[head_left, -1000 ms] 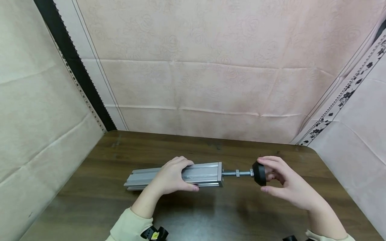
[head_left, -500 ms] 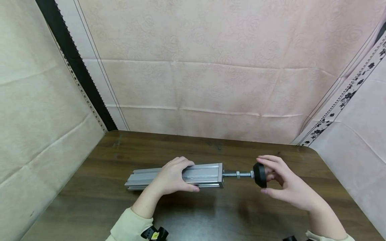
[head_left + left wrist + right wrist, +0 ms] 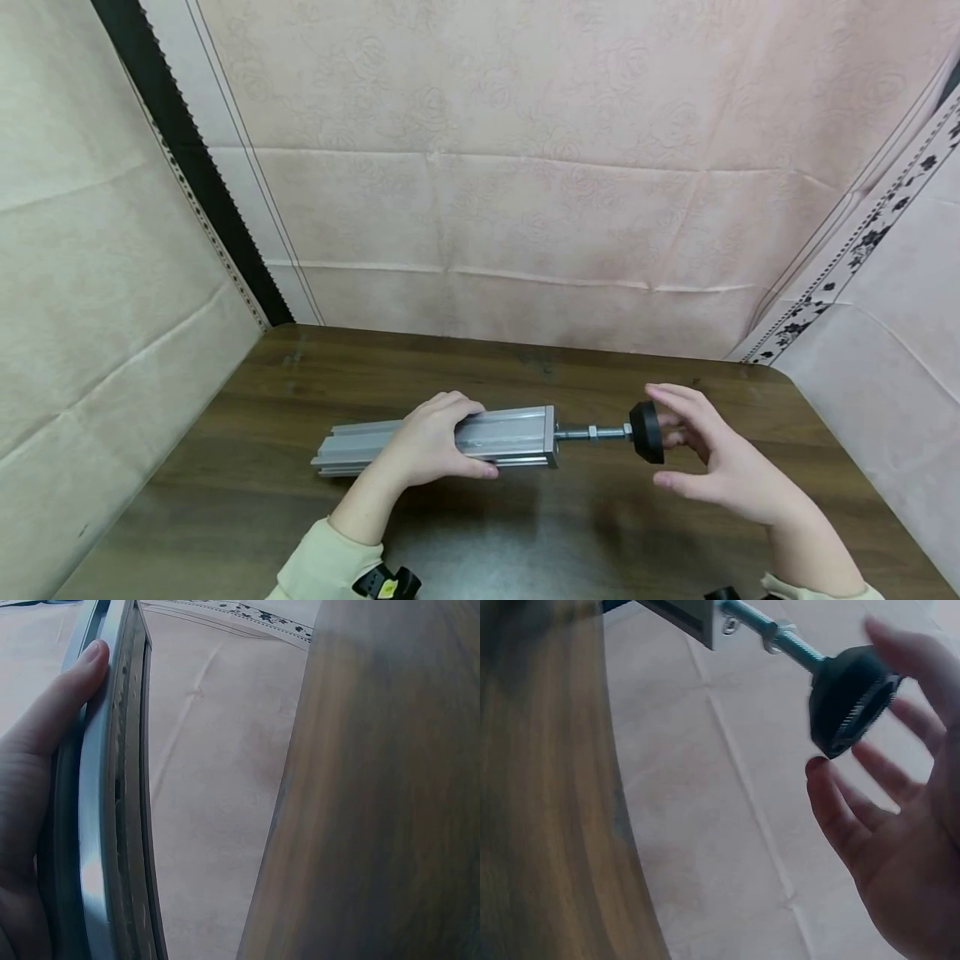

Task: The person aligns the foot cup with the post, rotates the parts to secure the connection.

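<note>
My left hand (image 3: pixel 431 442) grips a silver aluminium profile (image 3: pixel 510 433) from above, held level over the table. In the left wrist view its thumb (image 3: pixel 79 679) lies along the grooved side of the profile. Out of the profile's right end comes a threaded rod (image 3: pixel 573 434) with a nut (image 3: pixel 593 432) partway along. A black levelling foot (image 3: pixel 646 432) sits at the rod's outer end. Around that foot my right hand (image 3: pixel 720 467) is spread, thumb and fingers apart; whether one fingertip touches the rim cannot be told in the right wrist view.
Below is a dark wooden table (image 3: pixel 300 533) with rounded far corners. Pale cloth (image 3: pixel 525 233) hangs behind it and on both sides. Black wrist camera gear (image 3: pixel 386 582) sits at the left cuff.
My right thumb and fingers have loosened from the black foot and drawn slightly to the right. The left hand and profile have barely moved.
</note>
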{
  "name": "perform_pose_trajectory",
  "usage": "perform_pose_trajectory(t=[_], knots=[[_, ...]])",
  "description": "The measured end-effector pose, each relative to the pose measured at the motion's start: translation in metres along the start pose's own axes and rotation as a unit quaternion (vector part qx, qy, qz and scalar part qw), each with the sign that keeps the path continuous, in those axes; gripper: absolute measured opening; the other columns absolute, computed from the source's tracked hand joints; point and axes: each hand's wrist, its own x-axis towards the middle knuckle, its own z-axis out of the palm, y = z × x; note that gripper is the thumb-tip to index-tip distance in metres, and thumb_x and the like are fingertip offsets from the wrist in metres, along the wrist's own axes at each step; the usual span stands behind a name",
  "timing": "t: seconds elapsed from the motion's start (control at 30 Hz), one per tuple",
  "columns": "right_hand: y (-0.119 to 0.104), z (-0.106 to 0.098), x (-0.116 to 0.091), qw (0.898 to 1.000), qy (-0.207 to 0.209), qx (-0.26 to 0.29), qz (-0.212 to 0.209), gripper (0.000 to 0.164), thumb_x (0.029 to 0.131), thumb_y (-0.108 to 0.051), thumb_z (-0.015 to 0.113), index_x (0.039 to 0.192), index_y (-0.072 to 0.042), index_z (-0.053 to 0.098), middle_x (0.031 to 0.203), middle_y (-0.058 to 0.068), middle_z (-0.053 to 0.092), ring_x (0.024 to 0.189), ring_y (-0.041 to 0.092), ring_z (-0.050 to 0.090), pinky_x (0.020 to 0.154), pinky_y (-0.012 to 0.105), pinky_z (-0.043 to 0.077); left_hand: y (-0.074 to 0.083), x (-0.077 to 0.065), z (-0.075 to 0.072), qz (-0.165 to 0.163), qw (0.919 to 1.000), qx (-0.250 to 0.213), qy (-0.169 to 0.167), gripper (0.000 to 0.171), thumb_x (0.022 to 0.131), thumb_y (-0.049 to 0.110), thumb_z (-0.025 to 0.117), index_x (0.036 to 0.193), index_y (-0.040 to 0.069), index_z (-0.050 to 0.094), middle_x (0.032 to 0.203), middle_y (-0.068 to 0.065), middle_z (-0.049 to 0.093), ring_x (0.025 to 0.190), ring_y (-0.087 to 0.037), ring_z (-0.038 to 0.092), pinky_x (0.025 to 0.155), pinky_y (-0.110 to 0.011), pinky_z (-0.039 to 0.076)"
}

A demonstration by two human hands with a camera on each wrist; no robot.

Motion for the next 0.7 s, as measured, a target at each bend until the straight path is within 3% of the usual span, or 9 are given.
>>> perform_pose_trajectory(t=[0.13, 0.33, 0.43, 0.57, 0.7], knots=[[0.0003, -0.0001, -0.0009, 1.000, 0.003, -0.007, -0.016, 0.078, 0.067, 0.022, 0.070, 0.137, 0.008, 0.036, 0.139, 0.014, 0.031, 0.097, 0.013, 0.057, 0.080, 0.020, 0.045, 0.0005, 0.0009, -0.0006, 0.001, 1.0000, 0.003, -0.001, 0.071, 0.060, 0.061, 0.078, 0.113, 0.016, 0.063, 0.100, 0.010, 0.057, 0.093, -0.010, 0.049, 0.081, -0.034, 0.044], [0.0010, 0.0003, -0.0021, 0.998, 0.022, -0.042, 0.037, 0.075, 0.074, 0.012, 0.070, 0.141, 0.000, 0.037, 0.122, 0.001, 0.048, 0.088, 0.012, 0.061, 0.070, 0.023, 0.048, 0.0000, 0.0012, -0.0004, 0.002, 1.0000, 0.000, -0.007, 0.073, 0.060, 0.065, 0.075, 0.114, 0.016, 0.063, 0.102, 0.010, 0.057, 0.093, -0.009, 0.050, 0.080, -0.034, 0.044], [0.0031, -0.0013, -0.0036, 0.999, 0.016, -0.038, 0.032, 0.084, 0.071, 0.012, 0.072, 0.144, 0.000, 0.031, 0.130, 0.001, 0.043, 0.093, 0.011, 0.060, 0.075, 0.021, 0.047, -0.0001, 0.0011, 0.0003, 0.003, 1.0000, 0.004, -0.006, 0.073, 0.060, 0.065, 0.075, 0.113, 0.017, 0.063, 0.101, 0.011, 0.057, 0.093, -0.008, 0.050, 0.079, -0.033, 0.044], [0.0062, -0.0017, -0.0035, 1.000, 0.001, 0.017, -0.026, 0.093, 0.064, 0.023, 0.070, 0.143, 0.009, 0.022, 0.145, 0.014, 0.023, 0.103, 0.014, 0.056, 0.084, 0.020, 0.044, 0.0007, 0.0013, 0.0007, 0.006, 0.9999, 0.009, -0.001, 0.073, 0.059, 0.064, 0.076, 0.113, 0.016, 0.063, 0.101, 0.011, 0.057, 0.093, -0.009, 0.050, 0.080, -0.033, 0.044], [0.0048, 0.0010, -0.0023, 0.999, 0.002, 0.026, -0.032, 0.083, 0.066, 0.027, 0.067, 0.138, 0.011, 0.029, 0.142, 0.017, 0.027, 0.102, 0.014, 0.056, 0.083, 0.022, 0.046, 0.0013, 0.0017, 0.0008, 0.008, 0.9999, 0.008, 0.003, 0.072, 0.059, 0.063, 0.077, 0.113, 0.017, 0.063, 0.101, 0.011, 0.057, 0.093, -0.008, 0.050, 0.080, -0.033, 0.044]])
